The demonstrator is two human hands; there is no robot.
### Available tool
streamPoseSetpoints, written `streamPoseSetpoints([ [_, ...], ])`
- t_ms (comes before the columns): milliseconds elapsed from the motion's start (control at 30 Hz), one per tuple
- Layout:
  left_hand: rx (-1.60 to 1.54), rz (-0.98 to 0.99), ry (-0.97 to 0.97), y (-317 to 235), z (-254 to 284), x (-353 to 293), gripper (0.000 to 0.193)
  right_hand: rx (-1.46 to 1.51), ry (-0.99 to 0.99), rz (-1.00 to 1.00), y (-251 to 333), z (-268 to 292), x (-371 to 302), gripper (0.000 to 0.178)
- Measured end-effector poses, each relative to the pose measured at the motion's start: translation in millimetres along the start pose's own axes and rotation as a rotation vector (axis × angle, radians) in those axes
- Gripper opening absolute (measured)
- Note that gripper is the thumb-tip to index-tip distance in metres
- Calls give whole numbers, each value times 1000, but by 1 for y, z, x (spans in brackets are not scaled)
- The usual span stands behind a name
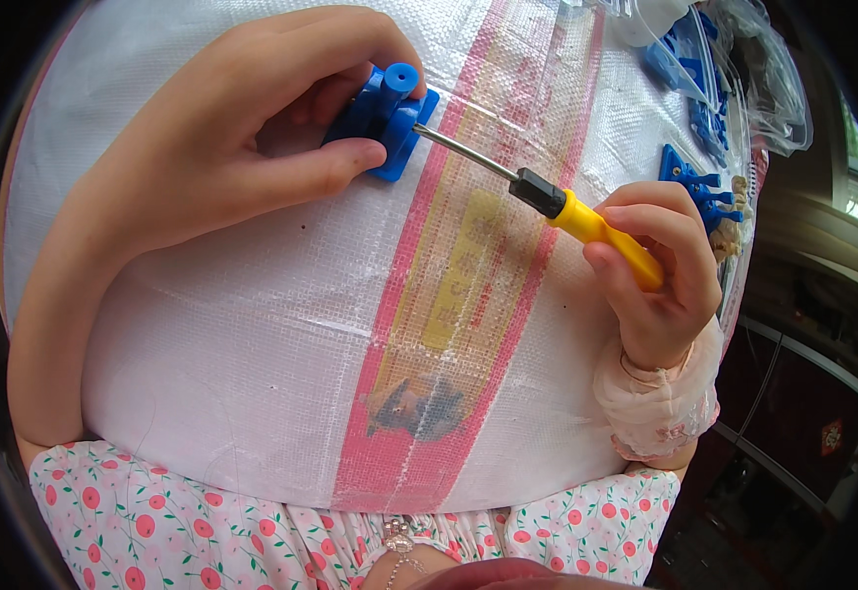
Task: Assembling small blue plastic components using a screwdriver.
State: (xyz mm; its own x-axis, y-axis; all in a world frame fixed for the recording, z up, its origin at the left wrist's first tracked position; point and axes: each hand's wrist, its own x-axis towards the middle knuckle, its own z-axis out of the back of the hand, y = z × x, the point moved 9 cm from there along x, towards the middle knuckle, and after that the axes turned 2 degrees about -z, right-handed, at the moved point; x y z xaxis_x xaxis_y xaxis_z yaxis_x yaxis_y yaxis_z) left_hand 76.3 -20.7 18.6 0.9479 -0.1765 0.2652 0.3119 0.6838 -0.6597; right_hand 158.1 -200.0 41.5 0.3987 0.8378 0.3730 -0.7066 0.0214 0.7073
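Observation:
My left hand [281, 128] is closed around a blue plastic part [404, 118] with a flat base and a round post, steadying it on the white woven sheet [242, 324]. Between the thumb and fingers of my right hand [660, 261] is the yellow handle of a screwdriver [601, 234]. Its black collar and metal shaft point left and slightly up. The shaft's tip meets the right side of the blue part, beside the post. Whether a screw sits at the tip is hidden.
At the upper right edge lie more blue plastic parts [709, 197], some beside clear plastic bags [768, 74]. Small beige pieces [729, 236] sit next to them. A pink and yellow printed stripe [448, 324] runs down the sheet. Dark cabinets [793, 403] stand beyond the right edge.

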Motion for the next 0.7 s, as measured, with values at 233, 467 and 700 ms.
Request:
streamPoseSetpoints([
  [233, 8, 23, 12, -1, 0, 1, 34, 47, 26, -125, -6, 0, -2, 14],
  [467, 1, 65, 43, 1, -1, 0, 34, 57, 26, -155, -8, -2, -3, 13],
  [700, 17, 10, 7, 1, -1, -1, 34, 111, 26, -286, -19, -1, -8, 15],
])
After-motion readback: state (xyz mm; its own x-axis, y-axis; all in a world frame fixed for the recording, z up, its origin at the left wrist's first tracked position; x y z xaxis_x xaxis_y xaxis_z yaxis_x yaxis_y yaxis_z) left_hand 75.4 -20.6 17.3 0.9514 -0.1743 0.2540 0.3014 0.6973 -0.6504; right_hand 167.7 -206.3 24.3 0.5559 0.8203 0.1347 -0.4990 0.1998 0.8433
